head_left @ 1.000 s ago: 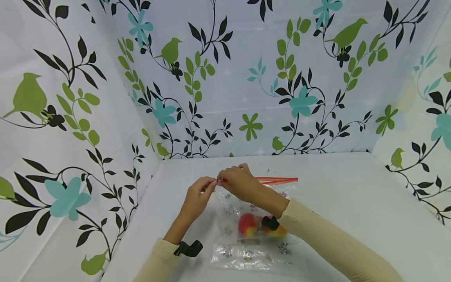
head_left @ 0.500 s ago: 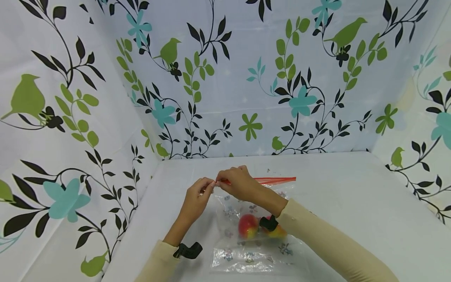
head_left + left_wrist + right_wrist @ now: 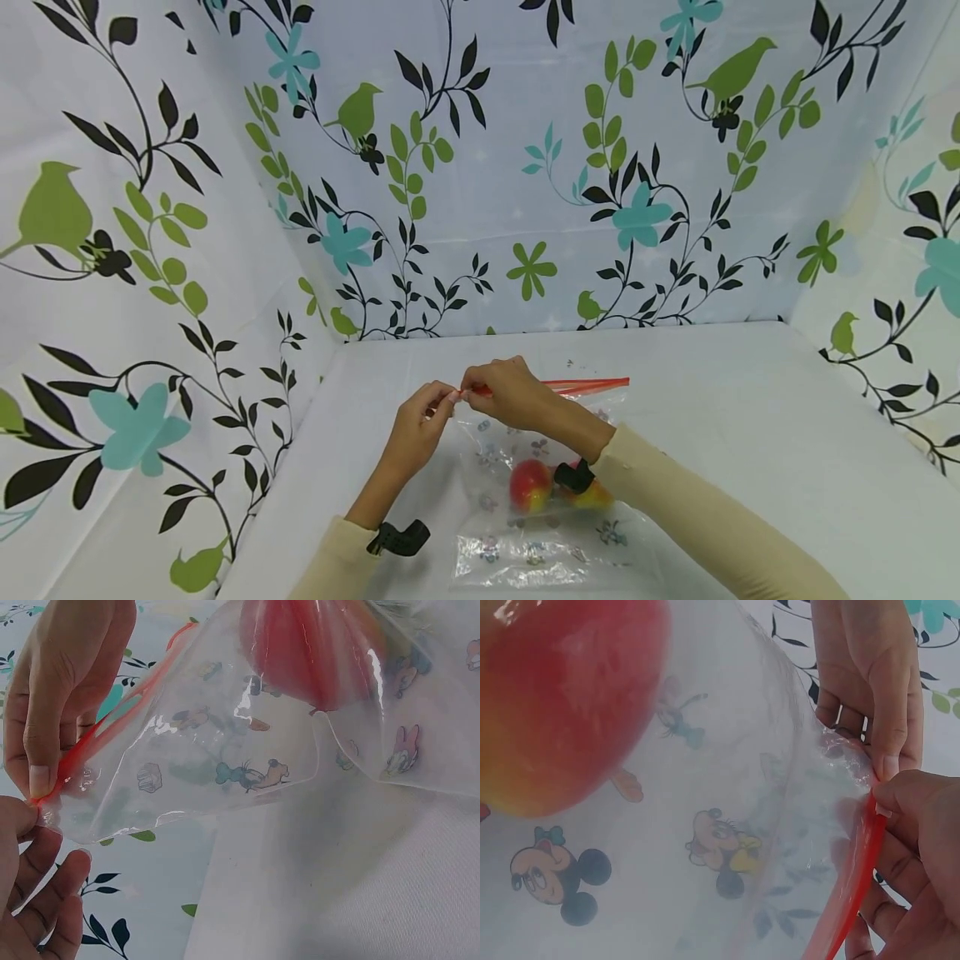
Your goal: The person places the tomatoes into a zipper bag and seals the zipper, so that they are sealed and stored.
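A clear zip bag (image 3: 487,500) printed with small cartoon figures lies on the white table, its red zip strip (image 3: 592,386) along the far edge. Two red-and-yellow fruits are inside: one fruit (image 3: 530,486) shows whole, while the other fruit (image 3: 592,497) is partly behind the right wrist's black camera. At the bag's far left corner, my left hand (image 3: 422,421) pinches the end of the strip between thumb and finger. Right beside it, my right hand (image 3: 513,392) pinches the red strip. Both wrist views show the fingertips meeting at this corner.
Black wrist cameras (image 3: 401,537) sit on both forearms. The white table (image 3: 735,417) extends to the right of the bag. Patterned cloth (image 3: 465,208) with birds and leaves stands behind the table and along its sides.
Both hands keep their pinch at the corner and have barely moved. The bag's near end and the fruits sit slightly lower in the head view than a second ago.
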The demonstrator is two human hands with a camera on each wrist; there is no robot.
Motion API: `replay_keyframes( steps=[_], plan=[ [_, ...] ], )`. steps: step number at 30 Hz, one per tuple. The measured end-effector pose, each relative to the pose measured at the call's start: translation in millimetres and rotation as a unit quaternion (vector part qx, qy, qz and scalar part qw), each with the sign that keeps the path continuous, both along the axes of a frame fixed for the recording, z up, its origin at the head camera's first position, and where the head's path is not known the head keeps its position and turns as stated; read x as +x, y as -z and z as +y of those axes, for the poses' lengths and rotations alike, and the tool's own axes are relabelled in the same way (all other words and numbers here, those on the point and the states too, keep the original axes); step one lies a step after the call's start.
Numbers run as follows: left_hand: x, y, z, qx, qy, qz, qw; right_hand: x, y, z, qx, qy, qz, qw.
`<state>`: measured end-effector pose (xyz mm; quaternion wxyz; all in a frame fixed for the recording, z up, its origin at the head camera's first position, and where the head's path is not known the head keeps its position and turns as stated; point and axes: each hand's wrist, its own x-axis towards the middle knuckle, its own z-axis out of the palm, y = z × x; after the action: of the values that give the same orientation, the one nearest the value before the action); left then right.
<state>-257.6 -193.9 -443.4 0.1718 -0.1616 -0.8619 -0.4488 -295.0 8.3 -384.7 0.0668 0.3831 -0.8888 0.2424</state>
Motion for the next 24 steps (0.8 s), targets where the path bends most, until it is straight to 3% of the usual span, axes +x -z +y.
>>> replay_keyframes(
  steps=[15, 24],
  plan=[
    [-1.3, -2.8, -0.7, -0.018, -0.001, 0.018, 0.9997, -5.5, 1.8, 18.3, 0.0, -0.003, 0.013, 0.9999],
    [-2.0, -0.8, -3.2, -0.018, -0.009, 0.021, 0.9996, -8.8, 2.9, 39.4, 0.0, -0.001, -0.008, 1.0]
  ],
)
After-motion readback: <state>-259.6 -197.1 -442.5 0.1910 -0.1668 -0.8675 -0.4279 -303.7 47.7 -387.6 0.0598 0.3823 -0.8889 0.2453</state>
